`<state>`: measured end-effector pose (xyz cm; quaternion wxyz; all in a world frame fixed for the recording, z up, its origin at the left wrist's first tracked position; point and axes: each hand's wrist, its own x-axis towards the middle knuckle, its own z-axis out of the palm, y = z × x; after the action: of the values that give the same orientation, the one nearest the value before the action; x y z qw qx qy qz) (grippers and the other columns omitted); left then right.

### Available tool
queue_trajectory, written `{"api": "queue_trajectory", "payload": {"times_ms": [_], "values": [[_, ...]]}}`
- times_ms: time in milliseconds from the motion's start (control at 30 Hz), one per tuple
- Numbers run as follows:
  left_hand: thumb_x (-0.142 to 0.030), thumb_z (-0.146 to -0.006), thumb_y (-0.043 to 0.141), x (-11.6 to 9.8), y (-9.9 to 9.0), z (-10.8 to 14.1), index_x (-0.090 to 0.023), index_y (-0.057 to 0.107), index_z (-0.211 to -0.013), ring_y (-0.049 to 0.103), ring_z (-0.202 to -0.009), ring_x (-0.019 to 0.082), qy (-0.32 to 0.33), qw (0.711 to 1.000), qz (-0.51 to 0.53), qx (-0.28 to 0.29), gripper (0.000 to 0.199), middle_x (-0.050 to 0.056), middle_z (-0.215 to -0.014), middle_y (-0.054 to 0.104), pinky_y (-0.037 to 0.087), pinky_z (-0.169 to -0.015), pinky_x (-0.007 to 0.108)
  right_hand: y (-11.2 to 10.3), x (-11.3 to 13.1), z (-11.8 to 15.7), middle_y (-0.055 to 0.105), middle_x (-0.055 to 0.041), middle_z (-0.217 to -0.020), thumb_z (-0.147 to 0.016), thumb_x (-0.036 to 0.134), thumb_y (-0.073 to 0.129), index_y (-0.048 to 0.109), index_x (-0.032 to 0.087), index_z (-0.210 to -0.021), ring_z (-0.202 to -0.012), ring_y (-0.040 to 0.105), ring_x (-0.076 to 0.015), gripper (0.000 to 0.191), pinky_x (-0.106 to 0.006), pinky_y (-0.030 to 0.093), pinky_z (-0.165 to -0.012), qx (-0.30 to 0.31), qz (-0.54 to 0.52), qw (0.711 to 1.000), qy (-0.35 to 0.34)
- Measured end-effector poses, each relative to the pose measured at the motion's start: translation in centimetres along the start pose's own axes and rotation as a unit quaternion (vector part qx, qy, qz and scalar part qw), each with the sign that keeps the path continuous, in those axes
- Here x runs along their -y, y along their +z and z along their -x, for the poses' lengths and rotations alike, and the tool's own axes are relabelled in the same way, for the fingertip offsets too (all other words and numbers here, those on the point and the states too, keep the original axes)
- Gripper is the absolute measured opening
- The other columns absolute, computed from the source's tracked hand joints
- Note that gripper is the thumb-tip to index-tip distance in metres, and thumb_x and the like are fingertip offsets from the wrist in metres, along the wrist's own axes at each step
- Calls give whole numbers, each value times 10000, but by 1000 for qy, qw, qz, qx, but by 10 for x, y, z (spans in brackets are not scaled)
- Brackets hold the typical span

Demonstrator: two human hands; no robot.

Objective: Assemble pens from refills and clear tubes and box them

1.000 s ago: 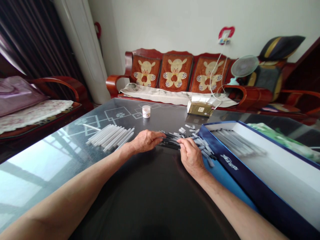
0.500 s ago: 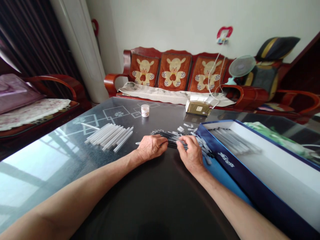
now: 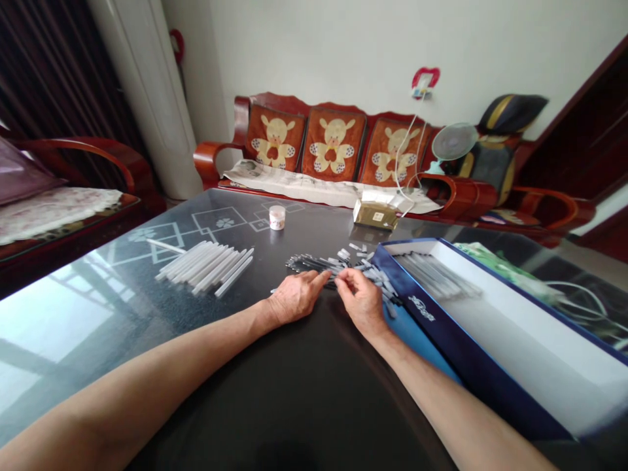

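On the glass-topped table (image 3: 220,373), a loose pile of thin grey and black sticks (image 3: 333,263) lies crossed and jumbled, just left of a blue box (image 3: 471,347). The left hand (image 3: 294,298) lies open and flat, its fingers (image 3: 321,279) reaching to the pile's near edge. Just beside it, apart from it, the right hand (image 3: 360,301) has its fingertips (image 3: 342,278) drawn together at the pile, though whether they pinch a stick is hidden. The work in hand looks like picking through the pile, and the crossed pieces seem to call for a light, single pinch. Farther left lies a bundle of white tubes (image 3: 203,267); more grey sticks (image 3: 436,275) lie inside the box.
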<state>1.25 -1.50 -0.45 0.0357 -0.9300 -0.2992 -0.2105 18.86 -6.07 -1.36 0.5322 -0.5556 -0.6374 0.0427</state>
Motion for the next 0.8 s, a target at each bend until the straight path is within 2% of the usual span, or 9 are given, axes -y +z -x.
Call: {"api": "queue_trajectory", "payload": {"times_ms": [167,233,300,433,533,600,800], "values": [[-152,-923,362,-1,0,1,-189,406,-1410,643,-820,178,-6,1000,-11,4,490,66,-920,623,535,-692,251,1,5,3,732,-26,-854,-873,251,535,624,224,-941,-768,699,-163,115,-263,538,-729,54,-18,998,-39],[-150,-922,359,-1,-1,1,-207,422,-1404,638,-805,175,-15,1000,-15,1,490,60,-908,614,533,-679,248,-5,6,0,730,-38,-888,-882,216,494,632,220,-953,-809,694,-163,156,-262,527,-758,55,23,997,-57],[-148,-921,356,-2,-3,1,-222,457,-1383,632,-801,171,-16,1000,-15,0,479,56,-900,609,531,-685,249,-19,6,-9,717,-60,-905,-861,193,489,654,206,-931,-814,680,-170,180,-268,511,-766,59,116,989,-68],[-151,-908,369,-2,-5,1,-211,513,-1330,627,-803,171,-9,1000,2,0,450,58,-896,612,531,-704,259,-62,-2,-35,690,-60,-774,-768,175,544,702,198,-776,-696,646,-180,160,-269,472,-673,139,325,935,-30],[-161,-898,384,-2,-6,1,-198,525,-1314,631,-780,175,-18,1000,20,-1,441,64,-911,621,532,-686,269,-87,-9,-47,679,-5,-634,-710,139,547,696,223,-659,-594,622,-156,179,-243,414,-570,217,371,903,20],[-172,-899,386,-1,-6,1,-196,531,-1307,633,-761,175,-26,999,32,-6,433,65,-912,627,529,-671,270,-93,-12,-48,669,15,-583,-693,124,540,690,231,-622,-550,605,-146,198,-238,382,-528,251,369,894,25],[-202,-912,381,0,-5,1,-193,549,-1292,633,-738,168,-42,998,53,-19,415,65,-890,635,514,-654,255,-81,-26,-41,663,-9,-676,-709,137,569,724,240,-682,-595,601,-145,188,-236,418,-575,196,389,899,-48]]}}
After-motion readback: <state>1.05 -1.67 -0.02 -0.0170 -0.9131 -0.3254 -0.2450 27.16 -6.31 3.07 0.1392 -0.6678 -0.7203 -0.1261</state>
